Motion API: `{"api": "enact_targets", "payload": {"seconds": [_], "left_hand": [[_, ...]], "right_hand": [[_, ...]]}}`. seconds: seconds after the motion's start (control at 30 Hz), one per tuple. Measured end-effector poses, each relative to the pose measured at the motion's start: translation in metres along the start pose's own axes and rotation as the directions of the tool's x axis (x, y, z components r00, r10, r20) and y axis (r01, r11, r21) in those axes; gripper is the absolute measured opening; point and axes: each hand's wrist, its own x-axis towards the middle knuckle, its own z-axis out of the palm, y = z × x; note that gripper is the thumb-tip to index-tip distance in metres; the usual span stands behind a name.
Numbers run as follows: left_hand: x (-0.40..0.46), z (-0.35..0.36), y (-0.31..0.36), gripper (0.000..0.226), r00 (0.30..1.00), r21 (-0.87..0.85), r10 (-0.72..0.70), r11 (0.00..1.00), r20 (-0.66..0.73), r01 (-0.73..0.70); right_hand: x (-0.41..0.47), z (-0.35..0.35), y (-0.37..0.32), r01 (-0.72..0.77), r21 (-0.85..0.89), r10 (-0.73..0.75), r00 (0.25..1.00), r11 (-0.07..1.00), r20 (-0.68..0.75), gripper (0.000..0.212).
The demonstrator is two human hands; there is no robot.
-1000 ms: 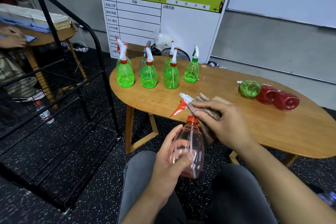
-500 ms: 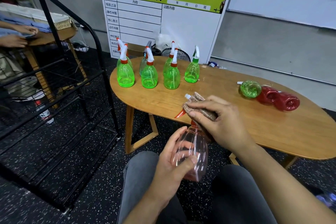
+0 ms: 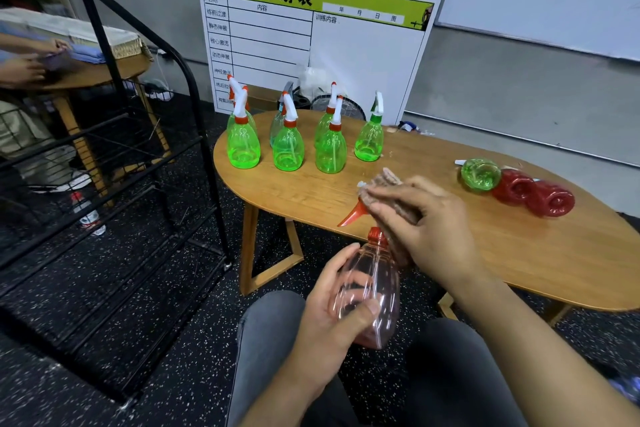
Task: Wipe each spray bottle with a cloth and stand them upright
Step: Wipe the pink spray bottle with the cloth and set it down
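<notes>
My left hand (image 3: 332, 315) grips the body of a clear pink spray bottle (image 3: 372, 291) held over my lap, its orange trigger pointing left. My right hand (image 3: 424, 229) holds a brown cloth (image 3: 388, 184) wrapped over the bottle's spray head. Several green spray bottles (image 3: 287, 146) stand upright at the left end of the wooden table (image 3: 519, 253). One green bottle (image 3: 480, 174) and two red bottles (image 3: 550, 199) lie on their sides at the right end.
A black metal rack (image 3: 145, 184) stands to the left of the table. A printed board (image 3: 311, 42) leans on the wall behind. Another person's hands (image 3: 24, 62) work at a second table at far left. A plastic bottle (image 3: 86, 215) stands on the floor.
My right hand with the cloth has moved up from the bottle's neck onto the spray head, covering the white nozzle. My left hand keeps its hold on the bottle.
</notes>
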Motion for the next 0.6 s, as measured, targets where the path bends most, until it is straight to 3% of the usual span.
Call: {"api": "enact_targets", "payload": {"seconds": [0.07, 0.23, 0.4, 0.53, 0.6], "left_hand": [[0.000, 0.000, -0.001, 0.073, 1.000, 0.005, 0.004, 1.000, 0.008, -0.004], [0.000, -0.001, 0.001, 0.073, 1.000, 0.000, 0.008, 1.000, 0.009, -0.008], [0.000, 0.000, 0.001, 0.078, 1.000, -0.021, 0.007, 1.000, -0.005, -0.007], [0.002, -0.004, 0.003, 0.082, 0.999, -0.030, 0.020, 0.999, -0.034, -0.022], [0.002, -0.003, 0.003, 0.082, 0.999, -0.031, 0.022, 0.999, -0.030, -0.023]], "right_hand": [[0.000, -0.001, 0.000, -0.055, 0.013, 0.055, 0.998, 0.998, -0.028, 0.038], [-0.006, -0.001, -0.003, -0.052, 0.144, 0.036, 0.993, 0.988, 0.109, 0.035], [-0.006, -0.003, 0.004, -0.138, 0.123, 0.142, 0.989, 0.983, -0.029, 0.033], [-0.013, -0.002, 0.003, -0.144, 0.241, 0.109, 0.983, 0.960, 0.150, 0.031], [-0.013, -0.004, 0.005, -0.151, 0.235, 0.122, 0.983, 0.960, 0.134, 0.032]]}}
